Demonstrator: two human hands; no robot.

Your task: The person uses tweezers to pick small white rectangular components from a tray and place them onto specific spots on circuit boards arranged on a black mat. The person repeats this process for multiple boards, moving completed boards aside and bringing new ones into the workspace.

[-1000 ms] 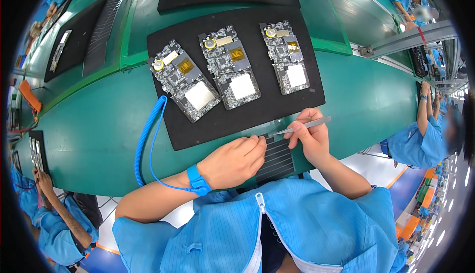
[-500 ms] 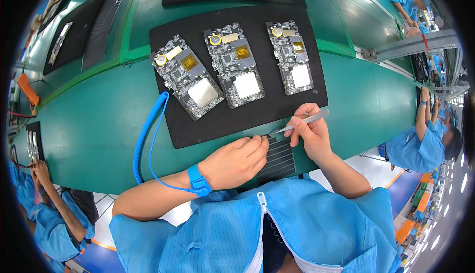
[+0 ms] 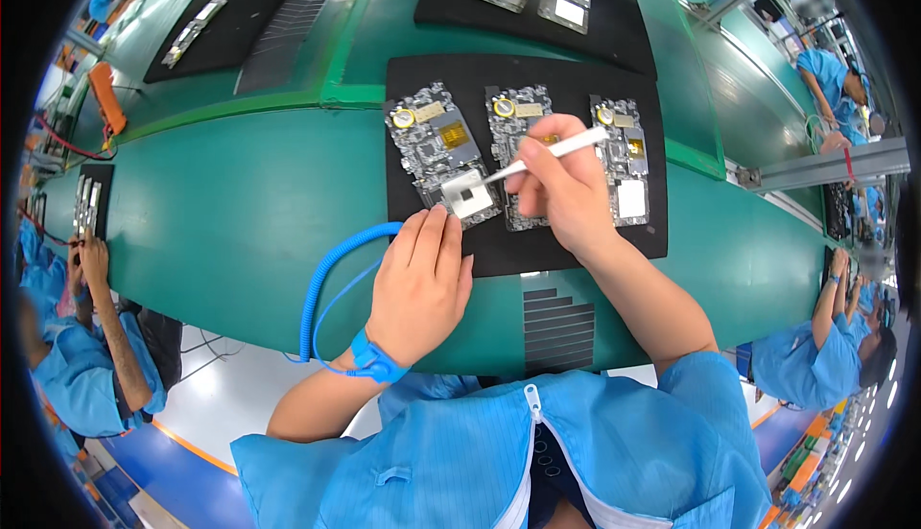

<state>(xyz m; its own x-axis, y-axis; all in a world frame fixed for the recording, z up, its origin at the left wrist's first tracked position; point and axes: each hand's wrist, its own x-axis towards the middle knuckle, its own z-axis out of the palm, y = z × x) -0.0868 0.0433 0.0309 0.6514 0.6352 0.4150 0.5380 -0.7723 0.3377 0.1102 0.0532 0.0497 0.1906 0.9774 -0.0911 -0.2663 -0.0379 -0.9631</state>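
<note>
My right hand pinches white tweezers whose tip reaches over the left circuit board. A small black square lies on that board's silver metal plate, close by the tip. My left hand lies with its fingers stretched out, the fingertips against the board's lower edge. The middle circuit board is partly hidden by my right hand. Further right lies another circuit board, and all three rest on a black mat.
A sheet of dark strips lies at the table's near edge. A blue coiled cord runs to the wristband on my left wrist. Beyond the mat is a second black mat with two boards. Other people work at both sides.
Both hands have moved from the strip sheet up to the left board. The black square now shows on its metal plate. My left fingers have straightened, and the view has shifted.
</note>
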